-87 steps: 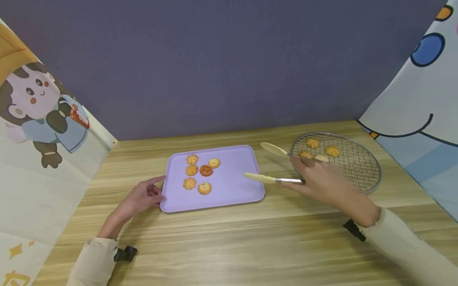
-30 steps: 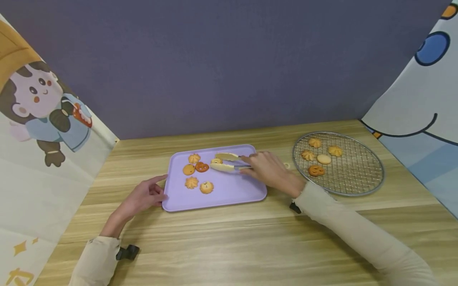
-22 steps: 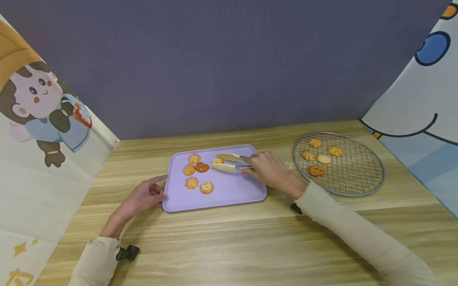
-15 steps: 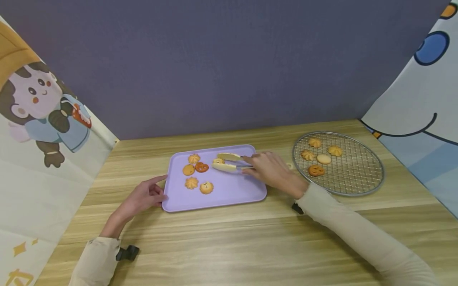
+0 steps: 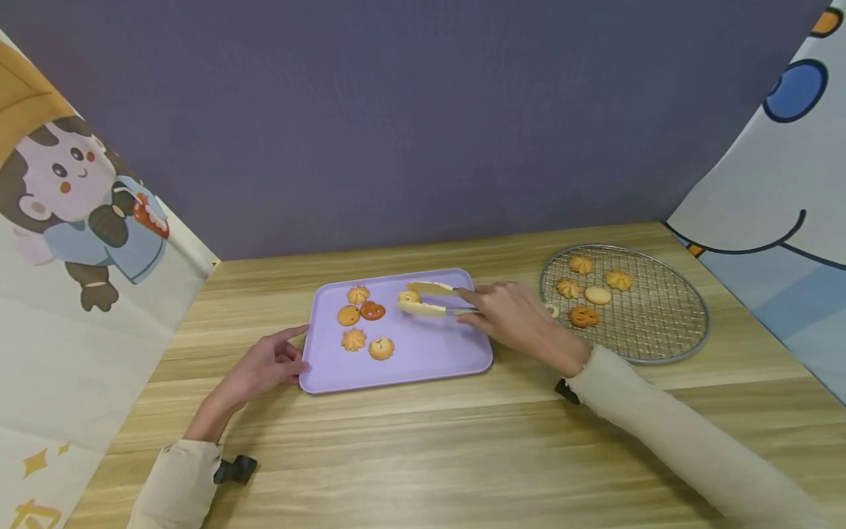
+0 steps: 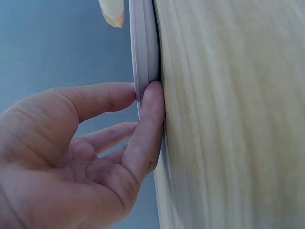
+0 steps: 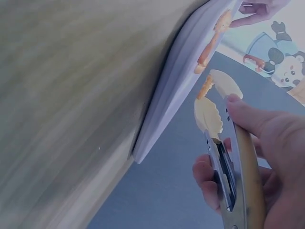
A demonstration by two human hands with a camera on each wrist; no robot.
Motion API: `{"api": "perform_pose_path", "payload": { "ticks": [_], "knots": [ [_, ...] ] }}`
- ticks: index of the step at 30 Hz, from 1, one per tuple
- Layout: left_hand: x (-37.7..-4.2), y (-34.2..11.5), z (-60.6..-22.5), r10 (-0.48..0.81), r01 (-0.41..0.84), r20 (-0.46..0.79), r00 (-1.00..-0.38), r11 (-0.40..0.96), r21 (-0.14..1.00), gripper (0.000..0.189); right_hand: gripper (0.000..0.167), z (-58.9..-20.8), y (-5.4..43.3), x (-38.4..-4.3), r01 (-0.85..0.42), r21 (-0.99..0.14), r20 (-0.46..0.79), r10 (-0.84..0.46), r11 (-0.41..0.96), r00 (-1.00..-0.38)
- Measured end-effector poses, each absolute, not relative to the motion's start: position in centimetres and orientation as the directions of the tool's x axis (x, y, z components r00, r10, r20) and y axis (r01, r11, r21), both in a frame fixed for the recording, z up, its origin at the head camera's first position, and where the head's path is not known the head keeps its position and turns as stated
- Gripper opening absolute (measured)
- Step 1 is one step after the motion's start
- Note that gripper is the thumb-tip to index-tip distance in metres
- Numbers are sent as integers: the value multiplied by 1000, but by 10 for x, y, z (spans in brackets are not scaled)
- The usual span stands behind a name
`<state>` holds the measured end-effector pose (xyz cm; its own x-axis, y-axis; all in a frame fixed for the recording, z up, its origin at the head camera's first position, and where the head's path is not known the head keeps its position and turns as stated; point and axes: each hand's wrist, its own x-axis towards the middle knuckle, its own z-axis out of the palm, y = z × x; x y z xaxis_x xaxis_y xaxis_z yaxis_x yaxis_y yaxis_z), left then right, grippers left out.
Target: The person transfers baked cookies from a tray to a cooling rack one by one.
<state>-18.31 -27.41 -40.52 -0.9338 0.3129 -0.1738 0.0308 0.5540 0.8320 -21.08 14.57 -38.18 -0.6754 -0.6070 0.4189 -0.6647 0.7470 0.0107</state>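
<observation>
My left hand pinches the left rim of a lilac tray; the left wrist view has thumb and a finger on either side of the tray edge. In my right hand is a pair of tongs with cream tips. Between those tips sits a round cookie; the right wrist view shows this cookie raised off the tray. Left of it on the tray lie a small pretzel, a speckled round cookie, piped star cookies and a bear-faced cookie.
A round wire cooling rack stands at the right, bearing several cookies, among them a pretzel and a pale oval cookie. The tongs' ring-shaped end reaches its left rim. A dark wall closes off the back.
The right hand came left from beside the rack, and the tongs closed on the round cookie. The tray's pretzel shifted slightly left. Lately tongs and cookie moved a little right; the left hand stayed put.
</observation>
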Motion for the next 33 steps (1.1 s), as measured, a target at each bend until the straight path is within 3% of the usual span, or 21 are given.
{"api": "perform_pose_path", "payload": {
  "ticks": [7, 13, 18, 21, 33],
  "knots": [
    [-183, -273, -405, 322, 43, -165, -932, 553, 832, 68, 50, -375, 163, -193, -677, 88, 512, -616, 731, -598],
    [-181, -272, -404, 330, 50, -158, -931, 543, 838, 70, 51, -371, 186, -177, -655, 102, 557, -588, 749, -586],
    [-180, -273, -404, 329, 51, -157, -931, 544, 838, 69, 72, -370, 204, -165, -621, 114, 621, -544, 775, -565],
    [-180, -274, -405, 322, 46, -161, -933, 550, 834, 68, 74, -368, 214, -158, -609, 128, 651, -530, 783, -544],
    [-182, -275, -409, 325, 49, -157, -932, 546, 836, 68, 72, -357, 273, -134, -535, 78, 659, -446, 842, -605]
  ]
}}
